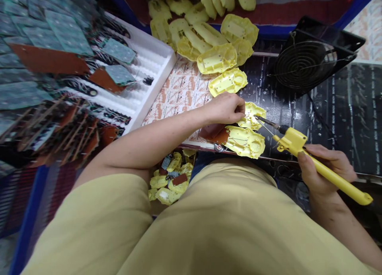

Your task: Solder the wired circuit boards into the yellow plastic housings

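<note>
My right hand (326, 167) is wrapped round a yellow soldering iron (316, 159) with a feed tube beside its tip. The tip points left into a yellow plastic shell (257, 112) on the bench. My left hand (228, 109) is closed, its fingertips at that shell's left edge; what they pinch, if anything, is hidden. Nearer my body lies a second yellow shell (249, 143) with thin wires across it. A reddish-brown circuit board (217, 134) lies against its left side, and a small round metal part (219, 147) sits by the bench edge.
More yellow shells (216, 59) are piled toward the back. A black fan (310, 60) stands at the back right. At left, a white foam tray (161, 64) carries many green and brown circuit boards (67, 30). Below the bench edge are shells with boards attached (170, 181).
</note>
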### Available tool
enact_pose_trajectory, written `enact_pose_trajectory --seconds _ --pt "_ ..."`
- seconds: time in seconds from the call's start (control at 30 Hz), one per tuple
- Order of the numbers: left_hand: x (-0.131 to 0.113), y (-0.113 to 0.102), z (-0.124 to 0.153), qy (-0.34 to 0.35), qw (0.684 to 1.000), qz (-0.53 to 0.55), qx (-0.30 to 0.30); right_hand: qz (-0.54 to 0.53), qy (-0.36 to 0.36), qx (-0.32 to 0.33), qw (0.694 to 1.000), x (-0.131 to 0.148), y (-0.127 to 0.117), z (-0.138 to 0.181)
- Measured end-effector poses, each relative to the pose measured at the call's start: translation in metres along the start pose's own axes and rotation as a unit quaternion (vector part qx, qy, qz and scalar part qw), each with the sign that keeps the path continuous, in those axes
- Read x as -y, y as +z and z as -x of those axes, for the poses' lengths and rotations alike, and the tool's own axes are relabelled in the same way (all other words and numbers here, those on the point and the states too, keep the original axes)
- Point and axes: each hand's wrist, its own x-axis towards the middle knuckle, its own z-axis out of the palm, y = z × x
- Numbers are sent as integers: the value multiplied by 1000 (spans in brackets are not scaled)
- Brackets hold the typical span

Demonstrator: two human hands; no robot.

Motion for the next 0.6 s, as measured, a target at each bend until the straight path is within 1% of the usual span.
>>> enact_pose_trajectory --seconds 0.1,0.2,0.27,0.33,0.4,0.5,0.57,0.6 --pt "4 2 -1 24 1000 7 -18 -20 19 -22 999 -1 5 -2" --pt "4 2 -1 16 1000 15 -15 6 61 -53 997 0 5 -2" --pt "3 1 0 5 1000 19 -12 10 87 -36 995 2 3 0" --pt "2 1 0 7 1000 23 -15 11 91 -4 996 4 1 1" --pt "1 1 0 14 1000 19 -19 8 39 14 999 6 -1 1" --pt "0 2 0 16 1000 -2 -17 -11 -59 67 996 11 0 -5" --pt "-1 1 0 14 1000 -14 -12 -25 -94 106 990 13 3 -11" --pt "-2 1 0 13 1000 -18 -9 -26 -105 112 988 14 5 -15"
